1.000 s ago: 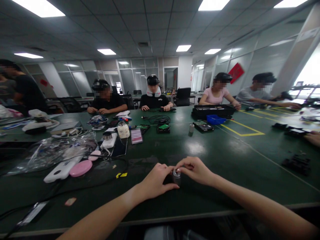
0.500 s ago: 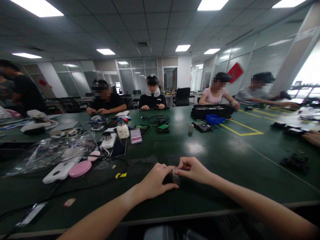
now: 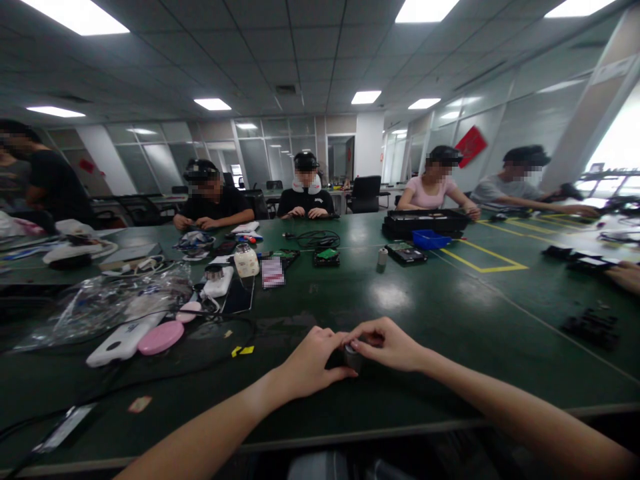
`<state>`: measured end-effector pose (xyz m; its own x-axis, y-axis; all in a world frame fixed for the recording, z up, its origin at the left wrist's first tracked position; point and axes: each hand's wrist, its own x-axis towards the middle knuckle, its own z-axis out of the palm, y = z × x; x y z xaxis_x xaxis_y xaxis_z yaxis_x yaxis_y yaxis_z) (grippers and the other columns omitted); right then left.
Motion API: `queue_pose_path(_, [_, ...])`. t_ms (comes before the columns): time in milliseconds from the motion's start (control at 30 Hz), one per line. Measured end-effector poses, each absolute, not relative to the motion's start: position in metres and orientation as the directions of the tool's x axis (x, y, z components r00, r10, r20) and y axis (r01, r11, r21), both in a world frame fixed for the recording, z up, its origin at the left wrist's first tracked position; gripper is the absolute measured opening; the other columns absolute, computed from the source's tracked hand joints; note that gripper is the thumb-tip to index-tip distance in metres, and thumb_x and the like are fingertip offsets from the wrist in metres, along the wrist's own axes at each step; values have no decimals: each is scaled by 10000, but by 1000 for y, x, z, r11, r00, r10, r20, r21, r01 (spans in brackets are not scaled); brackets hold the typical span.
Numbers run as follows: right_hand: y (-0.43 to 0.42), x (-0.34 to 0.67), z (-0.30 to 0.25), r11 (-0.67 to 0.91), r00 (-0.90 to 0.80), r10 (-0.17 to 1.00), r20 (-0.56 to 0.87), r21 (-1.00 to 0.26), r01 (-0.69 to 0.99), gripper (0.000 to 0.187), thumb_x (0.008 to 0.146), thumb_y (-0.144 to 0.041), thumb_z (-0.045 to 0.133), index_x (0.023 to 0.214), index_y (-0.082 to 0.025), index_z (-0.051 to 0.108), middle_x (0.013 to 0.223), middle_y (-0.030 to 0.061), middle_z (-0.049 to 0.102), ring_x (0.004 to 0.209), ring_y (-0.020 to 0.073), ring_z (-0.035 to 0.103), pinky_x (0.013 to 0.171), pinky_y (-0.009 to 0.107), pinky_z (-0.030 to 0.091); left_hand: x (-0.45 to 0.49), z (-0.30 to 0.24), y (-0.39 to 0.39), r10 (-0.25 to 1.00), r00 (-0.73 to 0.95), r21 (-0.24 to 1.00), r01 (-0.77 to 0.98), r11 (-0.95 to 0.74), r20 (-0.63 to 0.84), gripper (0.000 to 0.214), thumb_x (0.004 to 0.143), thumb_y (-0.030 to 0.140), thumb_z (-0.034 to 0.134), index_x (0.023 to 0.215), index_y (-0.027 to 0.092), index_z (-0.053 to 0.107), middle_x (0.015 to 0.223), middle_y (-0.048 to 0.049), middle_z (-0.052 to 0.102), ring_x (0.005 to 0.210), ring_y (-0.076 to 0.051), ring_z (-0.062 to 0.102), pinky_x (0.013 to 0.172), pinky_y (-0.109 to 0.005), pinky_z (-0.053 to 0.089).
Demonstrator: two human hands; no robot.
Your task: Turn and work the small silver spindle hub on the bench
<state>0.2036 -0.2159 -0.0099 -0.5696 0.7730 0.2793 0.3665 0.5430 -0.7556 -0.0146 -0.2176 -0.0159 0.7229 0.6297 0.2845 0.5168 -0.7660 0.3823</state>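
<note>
A small grey cylinder [image 3: 353, 360] stands upright on the green table near its front edge, between my two hands. My left hand [image 3: 313, 363] curls round it from the left, thumb low on the near side and fingers at the far upper rim. My right hand [image 3: 390, 343] is closed at the cylinder's top, its thumb and index finger bent over the rim and touching it. The fingers cover much of the top, so I cannot see whether a smaller piece is pinched there. A similar light cylinder [image 3: 383, 257] stands farther back.
Left of my hands lie a pink round case [image 3: 161, 338], a white device [image 3: 123, 341], cables and a clear plastic bag [image 3: 115, 300]. Opened drives [image 3: 406, 253], a blue tray [image 3: 431, 239] and a black cable coil [image 3: 320, 238] lie farther back. Several people sit around the table.
The fingers of my right hand have shifted left over the cylinder's top, covering more of its pale upper face. My left hand has stayed nearly still.
</note>
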Motion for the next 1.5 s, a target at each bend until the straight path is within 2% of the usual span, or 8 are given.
queue_pose_path(233, [-222,206,-4,569,-574,759,307,-741,356,289,871,-338,569,1033,-125,676,587,-67,342,507,85,314,473,214,247,-15,-16,-217,639,717,377,530,-759,278,464,794,420,745,1164,177,603,1010,-80,662,913,-256,585,820,-353,435])
queue_pose_path(433, [-219,208,-6,575,-523,776,352,-735,359,236,855,-338,595,974,-135,607,604,-77,319,530,93,308,491,221,256,-14,-13,-219,636,722,371,532,-761,271,457,801,408,742,1183,209,590,1012,-64,664,914,-246,588,830,-345,429])
queue_pose_path(867, [-216,208,-10,557,-514,790,334,-741,374,213,820,-333,640,918,-143,643,567,-86,315,505,81,296,479,217,246,-14,-11,-220,638,721,367,535,-761,270,444,806,413,735,1170,201,591,1001,-61,663,915,-244,594,827,-336,432])
queue_pose_path(1267, [-216,208,-9,580,-464,797,387,-706,407,216,804,-327,646,910,-139,643,561,-94,292,498,77,278,479,221,230,-14,-14,-219,643,719,373,538,-756,265,466,801,406,743,1188,196,589,1018,-68,660,924,-248,586,839,-345,432])
queue_pose_path(1500, [-192,221,-15,550,-406,831,380,-669,500,251,826,-345,616,946,-126,646,561,-94,286,493,78,261,481,222,219,-16,-12,-221,647,714,386,536,-751,267,504,802,416,741,1236,231,564,1042,-63,658,933,-247,586,850,-351,432])
